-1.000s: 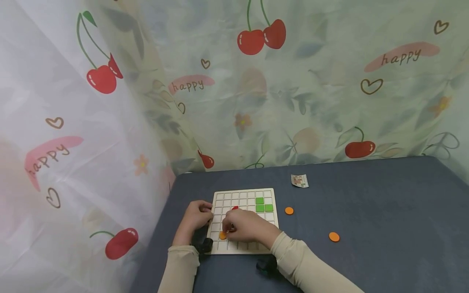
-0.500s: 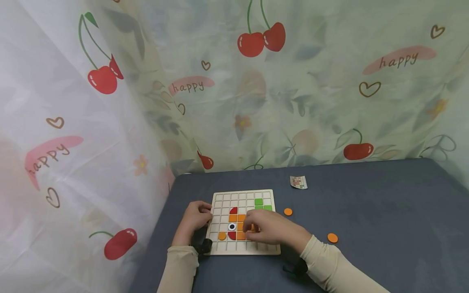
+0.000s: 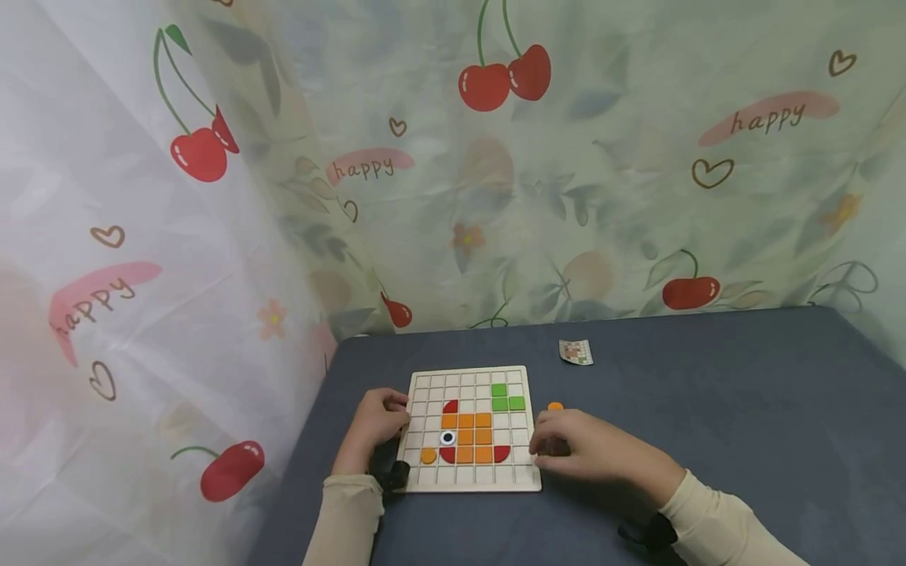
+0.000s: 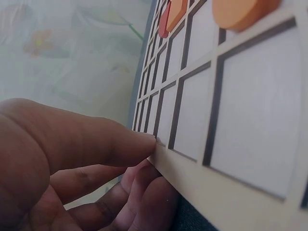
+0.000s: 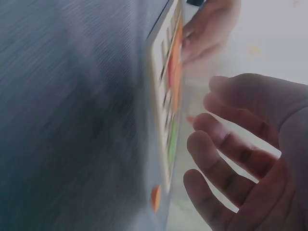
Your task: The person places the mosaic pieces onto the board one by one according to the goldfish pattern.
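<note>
The wooden grid board (image 3: 425, 385) lies on the table; my left hand (image 3: 382, 417) grips its left edge, thumb (image 4: 130, 144) on the rim and fingers curled under it. Orange squares (image 3: 465, 436) form a block on it, bordered by red rounded pieces (image 3: 501, 453) and a white eye piece (image 3: 448, 438). An orange disc (image 3: 428, 455) sits in a cell left of them. Green squares (image 3: 499, 403) fill cells at the upper right. My right hand (image 3: 587, 448) hovers beside the board's right edge, holding nothing, its fingers (image 5: 216, 159) loosely bent and apart.
A loose orange disc (image 3: 555, 406) lies on the dark table (image 3: 743, 409) just beyond my right hand, partly covered by it. A small printed card (image 3: 576, 352) lies at the back. Printed curtains (image 3: 602, 196) hang behind and to the left.
My right hand has moved right, off the board, uncovering the orange and red pieces and leaving the orange disc in its cell. It now covers the nearer loose disc. My left hand stays put.
</note>
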A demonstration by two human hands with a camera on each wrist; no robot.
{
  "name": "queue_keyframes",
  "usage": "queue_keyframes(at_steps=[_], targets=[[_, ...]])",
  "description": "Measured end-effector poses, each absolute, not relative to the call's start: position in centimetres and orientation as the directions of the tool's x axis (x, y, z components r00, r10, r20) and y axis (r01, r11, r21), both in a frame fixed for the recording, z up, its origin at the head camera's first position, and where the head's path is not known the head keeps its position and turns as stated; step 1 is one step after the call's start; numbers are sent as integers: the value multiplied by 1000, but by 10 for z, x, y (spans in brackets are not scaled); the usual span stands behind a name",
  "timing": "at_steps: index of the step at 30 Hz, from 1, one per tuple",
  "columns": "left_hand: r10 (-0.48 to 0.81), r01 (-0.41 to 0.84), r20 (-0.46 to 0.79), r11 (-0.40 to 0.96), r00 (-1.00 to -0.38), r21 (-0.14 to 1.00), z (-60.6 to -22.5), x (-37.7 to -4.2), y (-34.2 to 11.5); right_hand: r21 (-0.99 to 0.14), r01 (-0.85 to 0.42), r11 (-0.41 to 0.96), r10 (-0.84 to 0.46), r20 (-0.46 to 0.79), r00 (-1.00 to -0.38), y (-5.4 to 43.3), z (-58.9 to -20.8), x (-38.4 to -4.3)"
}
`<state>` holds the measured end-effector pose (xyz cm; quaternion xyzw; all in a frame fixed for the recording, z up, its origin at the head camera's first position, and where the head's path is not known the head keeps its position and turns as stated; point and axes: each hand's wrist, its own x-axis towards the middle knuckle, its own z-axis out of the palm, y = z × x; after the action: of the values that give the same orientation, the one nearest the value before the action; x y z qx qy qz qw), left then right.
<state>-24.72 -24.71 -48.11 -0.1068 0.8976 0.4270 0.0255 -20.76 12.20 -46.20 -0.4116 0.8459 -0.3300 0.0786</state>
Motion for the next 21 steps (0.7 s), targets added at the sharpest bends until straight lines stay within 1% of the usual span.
queue_keyframes(at_steps=[3,12,21], targets=[[-174,-219,-141,609,-975,762,-482,-249,-247,-625,-642,445,-730,163,-664,142,-466,-207],[-181,-224,-141,609,-973,761,-481,-250,-246,-641,-569,515,-637,159,-755,191,-477,-204],[-184,-225,-141,610,-973,760,-481,-249,-245,-643,-548,535,-613,150,-776,222,-487,-200]])
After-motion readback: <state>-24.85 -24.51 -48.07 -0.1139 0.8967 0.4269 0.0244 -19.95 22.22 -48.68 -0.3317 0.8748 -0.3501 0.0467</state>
